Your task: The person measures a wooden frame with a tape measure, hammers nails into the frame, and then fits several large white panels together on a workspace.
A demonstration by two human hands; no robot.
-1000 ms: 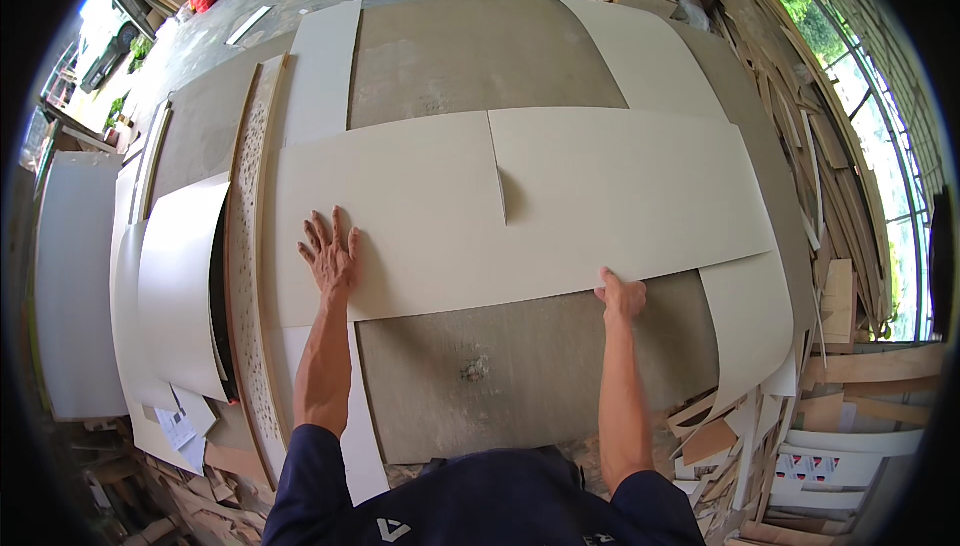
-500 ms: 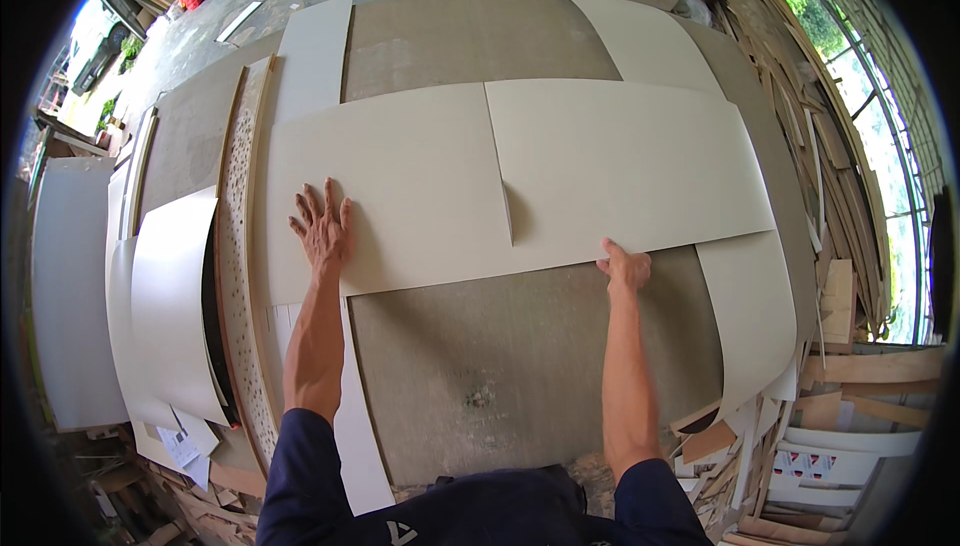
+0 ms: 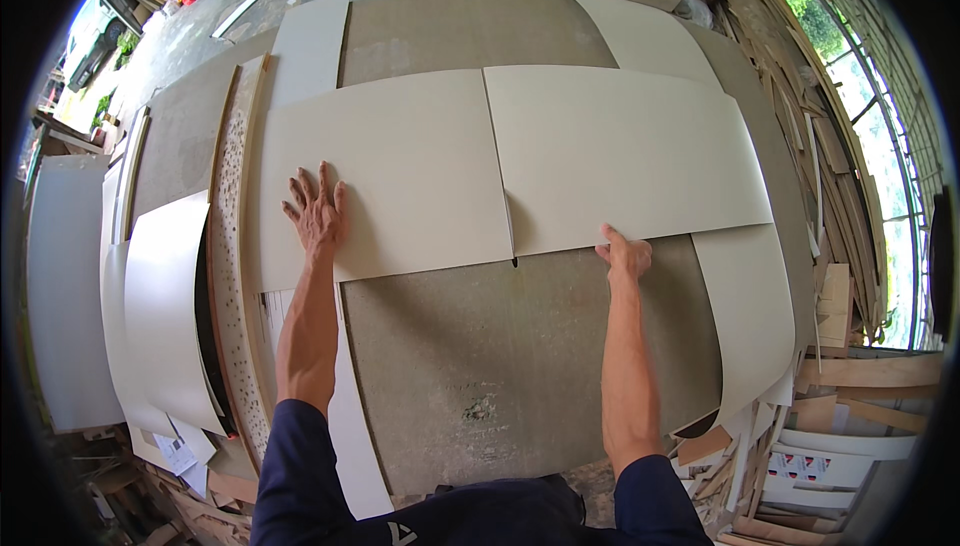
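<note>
Two off-white sheet panels lie side by side across the bench, parted by a slit that runs to the near edge. On the left panel [image 3: 425, 171] my left hand [image 3: 317, 218] lies flat with its fingers spread. My right hand [image 3: 624, 251] grips the near edge of the right panel [image 3: 620, 141], thumb on top and fingers curled, partly hidden below. This panel is slightly lifted along the slit, casting a shadow. A small dark spot shows at the slit's near end.
Beneath the panels is a brown board [image 3: 530, 366] with pale strips along both sides. A speckled wooden batten [image 3: 232, 146] runs at the left, beside a stack of curved white sheets [image 3: 165, 296]. Wood offcuts [image 3: 800, 136] are piled along the right.
The slit has lengthened to the near edge, so the panels are now parted there. Both hands and the panels sit slightly farther up in view.
</note>
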